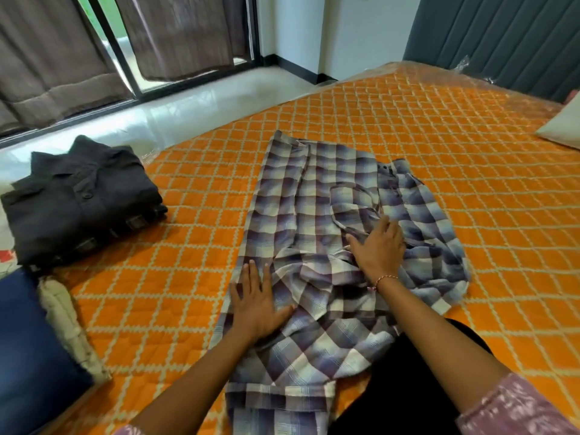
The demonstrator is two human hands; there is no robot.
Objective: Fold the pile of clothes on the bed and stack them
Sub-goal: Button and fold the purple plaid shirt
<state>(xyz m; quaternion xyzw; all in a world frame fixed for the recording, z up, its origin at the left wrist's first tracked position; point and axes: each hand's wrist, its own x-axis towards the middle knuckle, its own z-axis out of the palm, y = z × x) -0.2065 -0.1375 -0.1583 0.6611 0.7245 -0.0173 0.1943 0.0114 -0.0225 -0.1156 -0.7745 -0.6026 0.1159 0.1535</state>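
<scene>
Bed with orange quilted cover point(408, 127), cream diamond stitching, clear plastic sheet over its far end. Grey padded headboard point(502, 36) with vertical channels at upper right. White wall point(361, 29) with dark skirting. Glossy pale tiled floor point(194, 98). Black-framed sliding glass door point(122, 58), brown curtains point(53, 58) hanging, daylight through the gap.

Count of what lies on the one bed point(408, 127)

One plaid shirt point(314, 221) is spread in the middle with two hands on it, the left hand point(255, 304) and the right hand point(378, 251). One stack of dark folded shirts point(78, 199) sits far left; how many it holds cannot be told. One blue cushion point(34, 350) and one cream cloth point(67, 324) lie near left, one pillow point(561, 127) far right. Two curtains point(185, 32) hang beyond.
</scene>
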